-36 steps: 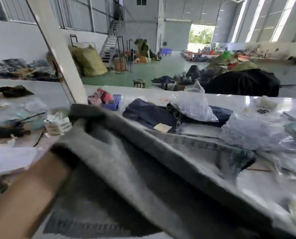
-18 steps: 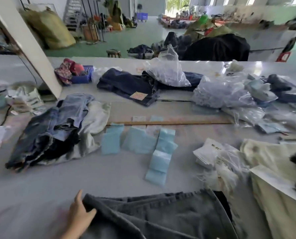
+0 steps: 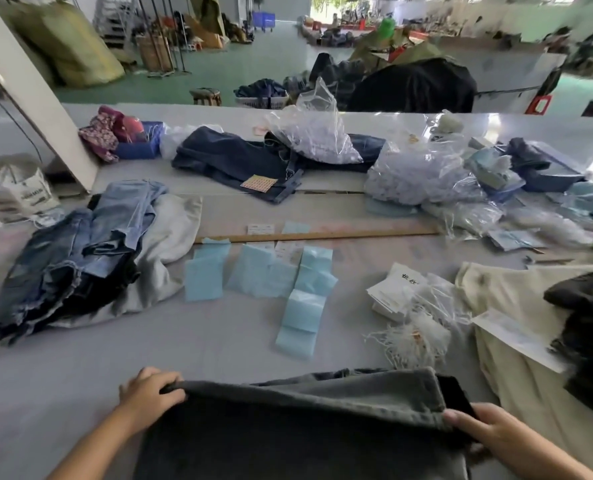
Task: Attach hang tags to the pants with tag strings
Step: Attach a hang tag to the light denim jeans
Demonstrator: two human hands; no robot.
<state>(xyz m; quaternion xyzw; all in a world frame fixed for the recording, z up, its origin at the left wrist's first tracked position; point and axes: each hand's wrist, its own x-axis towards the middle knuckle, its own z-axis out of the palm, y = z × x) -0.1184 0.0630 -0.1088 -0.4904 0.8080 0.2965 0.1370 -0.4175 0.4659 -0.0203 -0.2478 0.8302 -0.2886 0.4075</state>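
Grey pants point(image 3: 309, 420) lie flat at the near edge of the table, waistband towards the far side. My left hand point(image 3: 149, 393) grips the waistband's left corner with curled fingers. At the right corner, my right hand point(image 3: 478, 427) holds the waistband, thumb on top. Light blue hang tags point(image 3: 271, 275) lie spread out beyond the pants in the middle of the table. A heap of white tag strings point(image 3: 412, 337) sits to the right, beside a stack of white cards point(image 3: 392, 289).
A pile of blue and pale jeans point(image 3: 91, 258) lies at the left. Cream pants point(image 3: 516, 327) and a dark garment point(image 3: 589, 327) lie at the right. A wooden ruler point(image 3: 322, 234), dark jeans point(image 3: 239, 161) and plastic bags point(image 3: 423, 178) are farther back.
The grey pants came down from in front of the camera onto the table. The view tilted down. My right hand has come into view and both hands now hold the waistband.
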